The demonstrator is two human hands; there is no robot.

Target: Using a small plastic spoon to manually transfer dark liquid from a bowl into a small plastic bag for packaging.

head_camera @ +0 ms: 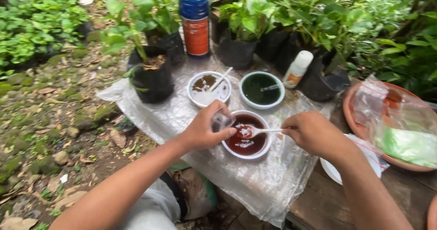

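We work over a plastic sheet (255,175) spread on a wooden table (318,207) outdoors. Our left hand (205,130) is curled around a small clear cup (221,120), held tilted at the 9 o'clock rim of a white bowl (246,133) of dark red liquid. Our right hand (314,132) is closed on the handle of a white spoon (255,131), pinching it from 3 o'clock; the spoon's head rests in the red liquid near the bowl's centre. What the cup contains we cannot make out, as the fingers cover most of it.

At 12 o'clock from the red bowl sits a second bowl (261,90) of dark green liquid with a spoon lying in it. At 11 o'clock a third bowl (209,89) holds a little brown liquid and another white spoon leaning on its rim. Behind these, a tall blue bottle (194,20) with an orange label stands upright, and a small white bottle (297,68) leans at 1 o'clock.

A seedling in a black grow bag (152,77) stands on the sheet at 10 o'clock, with more bagged plants (236,48) ranged along the far edge. At 3 o'clock, a terracotta dish (353,116) carries clear plastic bags (400,130), one holding something green.
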